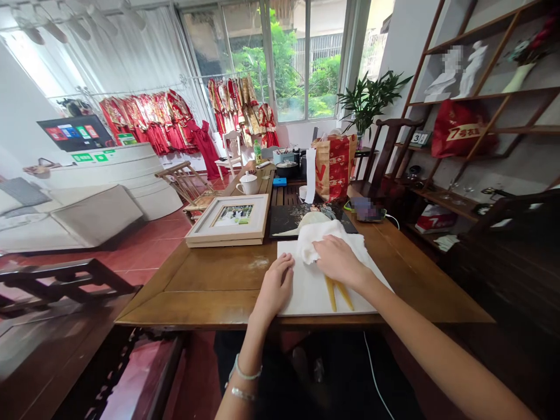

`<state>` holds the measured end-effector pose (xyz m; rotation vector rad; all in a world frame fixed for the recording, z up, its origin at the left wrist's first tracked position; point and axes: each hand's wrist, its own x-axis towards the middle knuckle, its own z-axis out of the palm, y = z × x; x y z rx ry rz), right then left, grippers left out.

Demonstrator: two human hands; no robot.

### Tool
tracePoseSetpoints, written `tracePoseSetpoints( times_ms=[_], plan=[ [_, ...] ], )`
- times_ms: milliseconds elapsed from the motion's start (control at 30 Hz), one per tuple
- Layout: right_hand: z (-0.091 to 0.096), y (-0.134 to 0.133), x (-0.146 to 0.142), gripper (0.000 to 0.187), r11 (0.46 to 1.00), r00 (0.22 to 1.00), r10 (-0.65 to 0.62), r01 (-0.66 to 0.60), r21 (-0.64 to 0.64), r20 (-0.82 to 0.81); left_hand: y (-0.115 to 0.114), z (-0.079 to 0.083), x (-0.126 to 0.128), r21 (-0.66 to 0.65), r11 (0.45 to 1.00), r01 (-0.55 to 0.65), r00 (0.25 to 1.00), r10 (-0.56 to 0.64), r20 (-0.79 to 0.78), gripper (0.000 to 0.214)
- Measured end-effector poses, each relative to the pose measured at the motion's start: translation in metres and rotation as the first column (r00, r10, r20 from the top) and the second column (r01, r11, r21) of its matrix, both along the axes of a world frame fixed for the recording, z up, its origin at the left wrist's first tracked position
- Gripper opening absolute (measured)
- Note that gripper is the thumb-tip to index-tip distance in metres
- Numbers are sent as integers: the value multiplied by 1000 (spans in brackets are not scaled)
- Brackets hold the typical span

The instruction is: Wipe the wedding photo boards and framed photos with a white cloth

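Note:
A white cloth is bunched under my right hand, whose fingers close on it over the far part of a white board. My left hand lies on the board's left edge, fingers extended, holding nothing. Two yellow tapered pieces stick out toward me from beneath my right hand; their far ends are hidden. Behind the cloth, a pale rounded piece rests on a black patterned tray, partly covered.
A framed picture lies left of the board on the wooden table. Farther back stand a white lidded cup, a red and tan paper bag and a blue box. A phone with a cable lies at the right.

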<state>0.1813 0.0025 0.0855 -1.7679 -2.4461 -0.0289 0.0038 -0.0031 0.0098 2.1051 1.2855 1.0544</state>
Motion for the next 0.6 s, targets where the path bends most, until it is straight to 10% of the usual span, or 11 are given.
tracePoseSetpoints(
  times_ms=[367,600],
  plan=[
    [-12,-94,-32,42,981,983,182,-182,63,6,0,12,-7,-68,992,104,995,-104,9,36],
    [-10,-145,12,63,946,959,275,-257,200,-70,-2,5,-4,-53,998,38,999,-39,-17,36]
  ],
)
